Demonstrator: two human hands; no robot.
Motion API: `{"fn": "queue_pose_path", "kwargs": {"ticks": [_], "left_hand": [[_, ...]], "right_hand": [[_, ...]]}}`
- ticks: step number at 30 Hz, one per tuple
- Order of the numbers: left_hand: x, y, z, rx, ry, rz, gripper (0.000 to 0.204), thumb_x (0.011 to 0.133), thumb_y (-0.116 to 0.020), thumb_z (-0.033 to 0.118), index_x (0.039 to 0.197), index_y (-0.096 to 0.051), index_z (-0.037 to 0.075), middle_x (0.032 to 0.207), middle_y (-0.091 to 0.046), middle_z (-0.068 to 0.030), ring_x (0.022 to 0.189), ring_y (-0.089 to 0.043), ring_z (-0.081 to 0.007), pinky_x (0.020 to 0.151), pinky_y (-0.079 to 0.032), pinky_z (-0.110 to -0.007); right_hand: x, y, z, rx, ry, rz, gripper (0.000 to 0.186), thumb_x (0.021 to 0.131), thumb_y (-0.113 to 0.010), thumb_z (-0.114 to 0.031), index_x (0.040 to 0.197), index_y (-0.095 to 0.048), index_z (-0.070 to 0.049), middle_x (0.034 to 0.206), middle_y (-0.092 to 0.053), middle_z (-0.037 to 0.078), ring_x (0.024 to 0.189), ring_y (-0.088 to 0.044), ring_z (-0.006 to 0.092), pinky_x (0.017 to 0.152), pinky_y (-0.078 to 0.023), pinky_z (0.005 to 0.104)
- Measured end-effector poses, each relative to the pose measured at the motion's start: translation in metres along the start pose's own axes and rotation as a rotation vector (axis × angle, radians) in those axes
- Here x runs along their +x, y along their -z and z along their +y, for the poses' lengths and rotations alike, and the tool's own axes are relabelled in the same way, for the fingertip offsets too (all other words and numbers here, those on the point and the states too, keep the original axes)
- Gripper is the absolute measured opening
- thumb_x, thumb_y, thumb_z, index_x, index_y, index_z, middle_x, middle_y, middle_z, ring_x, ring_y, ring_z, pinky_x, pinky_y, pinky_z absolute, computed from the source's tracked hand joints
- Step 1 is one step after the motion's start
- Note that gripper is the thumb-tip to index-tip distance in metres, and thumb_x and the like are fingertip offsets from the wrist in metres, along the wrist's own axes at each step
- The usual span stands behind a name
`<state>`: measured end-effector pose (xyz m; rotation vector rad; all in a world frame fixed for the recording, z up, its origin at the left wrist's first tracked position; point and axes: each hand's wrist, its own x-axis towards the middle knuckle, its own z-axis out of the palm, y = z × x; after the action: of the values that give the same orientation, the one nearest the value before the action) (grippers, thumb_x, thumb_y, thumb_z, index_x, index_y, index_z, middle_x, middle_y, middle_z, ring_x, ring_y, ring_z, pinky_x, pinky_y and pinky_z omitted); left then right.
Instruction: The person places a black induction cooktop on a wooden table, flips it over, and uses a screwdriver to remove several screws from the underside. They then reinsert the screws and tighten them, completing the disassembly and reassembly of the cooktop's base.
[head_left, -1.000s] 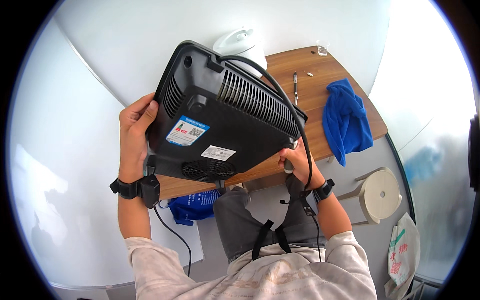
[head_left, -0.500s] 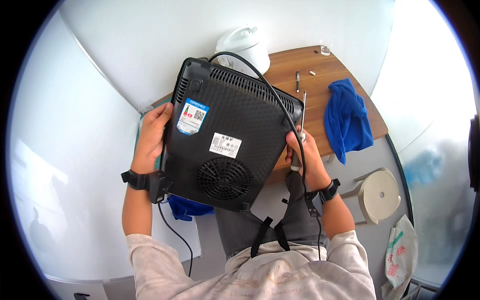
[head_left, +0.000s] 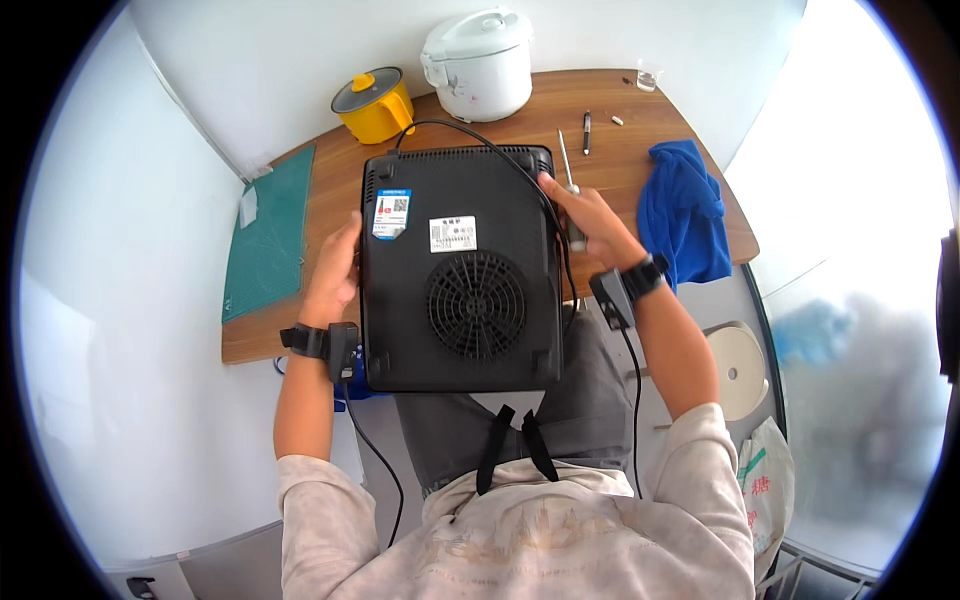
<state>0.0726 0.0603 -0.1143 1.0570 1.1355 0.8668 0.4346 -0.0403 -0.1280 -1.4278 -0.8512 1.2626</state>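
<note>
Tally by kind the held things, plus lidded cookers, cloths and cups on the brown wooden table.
Held things: 2 (flat black appliance, metal-shafted screwdriver)
Lidded cookers: 2 (round yellow pot, white rice cooker)
Cloths: 1 (crumpled blue cloth)
Cups: 1 (clear cup)
Total: 6

A brown worktop is standing by white walls, and a stool is resting on grey floor.

The appliance looks matt plastic, the screwdriver shaft smooth metal.
</note>
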Motion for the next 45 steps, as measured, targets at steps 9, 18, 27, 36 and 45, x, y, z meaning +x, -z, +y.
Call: {"fn": "queue_pose_path", "kwargs": {"ticks": [9,18,27,36,45], "left_hand": [[0.026,0.006,-0.035,-0.042,-0.132,0.054,0.071,0.093,-0.074,0.035,0.145,-0.043,-0.004,0.129,-0.061,-0.0158,0.106,-0.065,-0.0211,0.088,-0.053,-0.033],[0.031,0.0,-0.043,0.071,-0.215,0.034,0.081,0.09,-0.078,0.03,0.149,-0.036,-0.005,0.134,-0.056,-0.0227,0.117,-0.062,-0.0249,0.094,-0.053,-0.032],[0.057,0.02,-0.06,0.354,-0.266,-0.029,0.082,0.095,-0.072,0.036,0.153,-0.033,-0.006,0.135,-0.057,-0.0217,0.122,-0.059,-0.0232,0.102,-0.047,-0.031],[0.057,0.025,-0.045,0.697,-0.193,-0.136,0.101,0.09,-0.07,0.057,0.154,-0.028,-0.009,0.152,-0.039,-0.0336,0.142,-0.043,-0.0372,0.113,-0.037,-0.037],[0.041,0.016,-0.037,0.709,-0.171,-0.062,0.098,0.092,-0.067,0.056,0.155,-0.026,-0.007,0.152,-0.04,-0.0326,0.142,-0.042,-0.0373,0.114,-0.036,-0.037]], "right_hand": [[0.068,-0.014,-0.01,-0.126,-0.11,0.016,0.058,0.082,-0.075,-0.065,0.076,-0.058,-0.01,0.068,-0.049,0.0,0.056,-0.051,0.0099,0.045,-0.043,0.0251],[0.103,-0.028,-0.009,-0.173,-0.132,0.015,0.058,0.084,-0.079,-0.056,0.086,-0.064,0.0,0.07,-0.051,0.002,0.057,-0.052,0.0125,0.047,-0.045,0.0281],[0.118,-0.04,-0.008,-0.331,-0.077,0.123,0.061,0.084,-0.076,-0.06,0.081,-0.066,-0.001,0.067,-0.054,0.002,0.055,-0.053,0.0128,0.047,-0.047,0.0276],[0.136,-0.035,-0.007,-0.535,-0.066,0.159,0.069,0.082,-0.075,-0.063,0.096,-0.069,0.005,0.087,-0.067,0.012,0.065,-0.066,0.0197,0.054,-0.056,0.0322],[0.151,-0.034,-0.013,-0.849,-0.007,0.139,0.068,0.083,-0.071,-0.066,0.083,-0.071,0.001,0.078,-0.07,0.011,0.066,-0.069,0.022,0.064,-0.058,0.0356]]}}
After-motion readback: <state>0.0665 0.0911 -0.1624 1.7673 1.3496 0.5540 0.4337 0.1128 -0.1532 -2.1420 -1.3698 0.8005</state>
